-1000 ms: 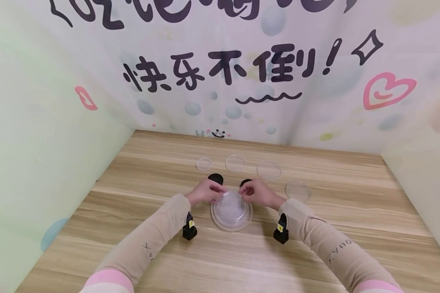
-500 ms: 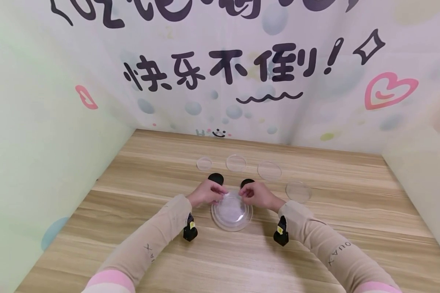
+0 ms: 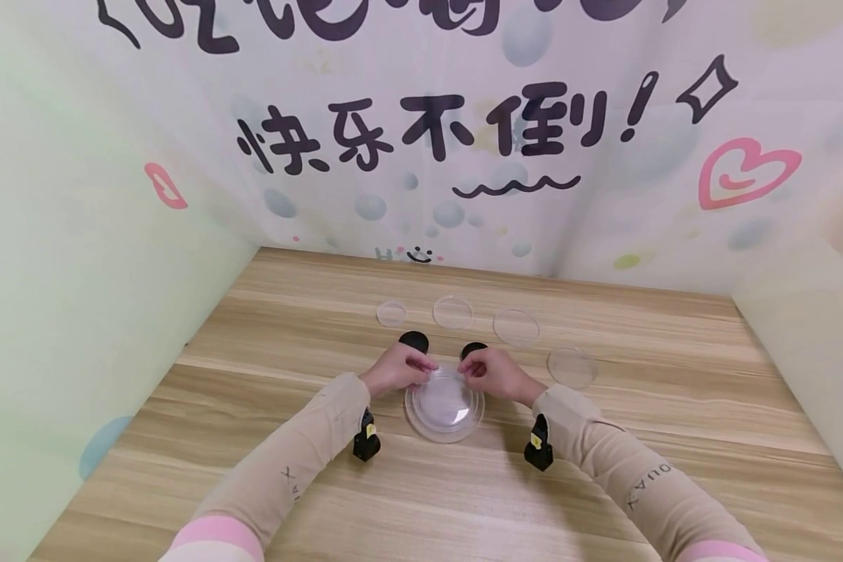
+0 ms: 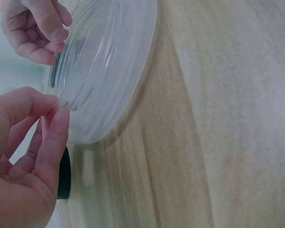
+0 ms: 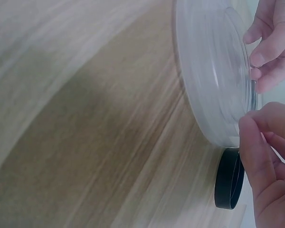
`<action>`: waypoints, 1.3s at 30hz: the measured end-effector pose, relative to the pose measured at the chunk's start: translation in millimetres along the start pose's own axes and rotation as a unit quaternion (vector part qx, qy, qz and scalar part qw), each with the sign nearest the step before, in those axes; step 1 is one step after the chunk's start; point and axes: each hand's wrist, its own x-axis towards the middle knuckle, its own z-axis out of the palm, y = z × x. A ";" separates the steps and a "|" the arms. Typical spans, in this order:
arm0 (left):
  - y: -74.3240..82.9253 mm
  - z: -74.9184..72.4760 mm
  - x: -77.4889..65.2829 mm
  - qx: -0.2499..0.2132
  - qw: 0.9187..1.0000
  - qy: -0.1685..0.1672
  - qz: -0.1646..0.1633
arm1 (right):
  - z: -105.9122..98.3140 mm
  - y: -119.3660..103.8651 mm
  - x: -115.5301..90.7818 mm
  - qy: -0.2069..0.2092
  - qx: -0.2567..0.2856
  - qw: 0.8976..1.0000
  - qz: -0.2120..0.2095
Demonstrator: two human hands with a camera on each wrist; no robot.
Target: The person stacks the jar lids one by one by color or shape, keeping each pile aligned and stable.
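Observation:
Both hands are at the far rim of a stack of clear round petri dishes (image 3: 445,433), nested with the wider ones below. Between thumb and fingertips, my left hand (image 3: 396,368) pinches the rim of the top petri dish (image 3: 444,398) on its left side. My right hand (image 3: 494,371) pinches the same rim on the right, thumb and index finger together. In the left wrist view the nested walls (image 4: 102,61) show as several rings. Just beyond the hands lie two black round lids, one (image 3: 414,340) at the left and one (image 5: 229,178) at the right, partly covered by the hands.
Several clear round discs lie in an arc behind the stack, growing from the small left one (image 3: 391,313) to the large right one (image 3: 571,368). The wood-grain table (image 3: 435,507) meets a printed backdrop (image 3: 421,211) at the back.
The hands keep their pinch at the rim and have barely moved. A bright reflection has appeared on the right of the top petri dish and grown.

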 end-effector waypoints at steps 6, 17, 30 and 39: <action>0.5 -0.1 0.8 0.011 1.000 -0.002 0.007 | 0.5 0.4 0.4 0.002 -0.004 1.000 0.001; 1.2 -2.8 2.6 0.021 1.000 -0.018 0.013 | 1.0 0.4 -0.4 0.007 -0.001 1.000 -0.001; 8.3 -5.0 7.7 0.030 0.999 -0.027 0.022 | -5.8 8.4 -8.3 0.045 -0.005 0.999 0.008; 23.3 1.8 14.8 0.044 0.998 -0.034 0.026 | -16.2 14.1 -20.1 0.056 0.021 0.998 0.011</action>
